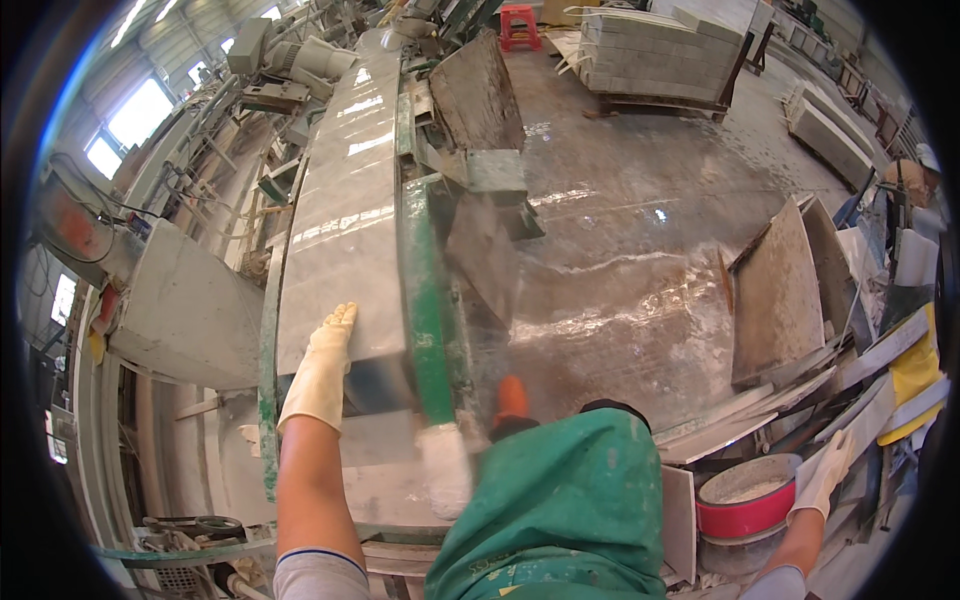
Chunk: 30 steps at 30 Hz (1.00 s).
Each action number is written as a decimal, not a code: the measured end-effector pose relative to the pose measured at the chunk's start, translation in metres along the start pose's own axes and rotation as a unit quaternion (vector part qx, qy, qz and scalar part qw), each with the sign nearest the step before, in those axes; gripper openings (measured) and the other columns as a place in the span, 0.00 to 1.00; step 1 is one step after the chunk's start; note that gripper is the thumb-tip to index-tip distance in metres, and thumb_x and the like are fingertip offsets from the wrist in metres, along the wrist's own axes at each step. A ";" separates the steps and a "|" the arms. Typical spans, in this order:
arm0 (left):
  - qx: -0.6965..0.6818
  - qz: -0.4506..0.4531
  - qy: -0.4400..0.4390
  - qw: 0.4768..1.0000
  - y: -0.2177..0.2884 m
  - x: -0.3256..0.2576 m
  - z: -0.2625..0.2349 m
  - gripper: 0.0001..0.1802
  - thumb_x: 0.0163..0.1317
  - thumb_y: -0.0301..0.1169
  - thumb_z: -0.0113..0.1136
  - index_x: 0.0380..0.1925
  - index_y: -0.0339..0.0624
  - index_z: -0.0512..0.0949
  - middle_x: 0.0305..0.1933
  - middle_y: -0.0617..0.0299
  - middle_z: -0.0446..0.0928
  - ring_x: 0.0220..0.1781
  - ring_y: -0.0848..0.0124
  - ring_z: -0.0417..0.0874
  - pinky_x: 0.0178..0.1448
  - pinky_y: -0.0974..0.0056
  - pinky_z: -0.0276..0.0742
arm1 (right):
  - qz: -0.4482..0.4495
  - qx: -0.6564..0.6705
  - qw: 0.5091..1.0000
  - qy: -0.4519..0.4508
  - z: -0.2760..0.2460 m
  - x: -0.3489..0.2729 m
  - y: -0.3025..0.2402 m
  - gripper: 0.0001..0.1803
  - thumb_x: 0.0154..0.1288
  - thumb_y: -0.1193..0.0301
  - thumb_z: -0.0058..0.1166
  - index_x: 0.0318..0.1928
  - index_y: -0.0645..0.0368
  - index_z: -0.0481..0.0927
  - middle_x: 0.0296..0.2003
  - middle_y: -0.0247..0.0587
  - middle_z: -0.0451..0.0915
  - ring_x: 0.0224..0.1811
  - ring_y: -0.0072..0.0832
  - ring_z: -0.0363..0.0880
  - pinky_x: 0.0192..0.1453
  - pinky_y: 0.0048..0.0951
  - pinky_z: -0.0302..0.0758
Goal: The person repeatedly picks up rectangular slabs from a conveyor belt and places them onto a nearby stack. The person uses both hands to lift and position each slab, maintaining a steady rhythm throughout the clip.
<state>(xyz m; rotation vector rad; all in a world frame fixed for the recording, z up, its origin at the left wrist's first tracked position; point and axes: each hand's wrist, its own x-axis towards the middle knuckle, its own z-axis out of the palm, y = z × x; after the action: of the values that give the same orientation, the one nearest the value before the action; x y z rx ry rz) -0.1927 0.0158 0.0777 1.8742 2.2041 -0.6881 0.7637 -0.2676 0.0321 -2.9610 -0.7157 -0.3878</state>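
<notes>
My left hand (322, 365), in a cream glove, lies flat with straight fingers on the near end of a long grey polished stone slab (345, 200). The slab rests on a machine bed that runs away from me. A green rail (428, 300) edges the slab's right side. My right hand (825, 475), also gloved, hangs out to the right with loose fingers and holds nothing, just beside a red bucket (745, 500). My green apron (560, 500) fills the lower middle, with an orange shoe tip (512, 398) above it.
The wet concrete floor (620, 250) spreads to the right of the machine. Brown slabs (775, 295) lean at the right, with offcuts below them. Stacked grey slabs (660, 50) and a red stool (518, 25) stand at the back. Another person (905, 180) is at the far right.
</notes>
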 end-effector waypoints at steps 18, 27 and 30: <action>-0.115 0.005 0.099 0.988 0.002 -0.013 0.006 0.56 0.43 0.25 0.69 0.74 0.54 0.53 0.79 0.58 0.51 0.81 0.61 0.50 0.80 0.58 0.51 | 0.138 0.019 0.987 -0.086 -0.087 -0.124 -0.078 0.52 0.54 0.37 0.61 0.72 0.53 0.62 0.69 0.62 0.62 0.73 0.53 0.58 0.75 0.41 0.57; -0.319 -0.107 0.317 0.887 0.020 -0.074 0.060 0.46 0.55 0.36 0.69 0.72 0.50 0.58 0.78 0.53 0.53 0.80 0.57 0.50 0.82 0.59 0.44 | 0.162 0.200 0.960 -0.110 -0.036 -0.091 -0.060 0.49 0.44 0.68 0.71 0.68 0.67 0.64 0.64 0.59 0.69 0.62 0.50 0.72 0.66 0.43 0.71; -0.382 -0.068 0.344 0.855 0.030 -0.099 0.081 0.41 0.55 0.35 0.68 0.69 0.47 0.64 0.75 0.50 0.59 0.79 0.55 0.53 0.81 0.59 0.49 | 0.122 0.366 0.921 -0.061 -0.027 -0.079 -0.042 0.43 0.43 0.73 0.66 0.64 0.67 0.67 0.58 0.54 0.74 0.54 0.46 0.77 0.59 0.43 0.75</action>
<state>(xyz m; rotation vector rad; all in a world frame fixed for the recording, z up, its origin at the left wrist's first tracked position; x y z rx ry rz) -0.1574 -0.1050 0.0405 1.6334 2.4219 0.9034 0.6700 -0.2683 0.0375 -2.3175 -0.3709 0.0810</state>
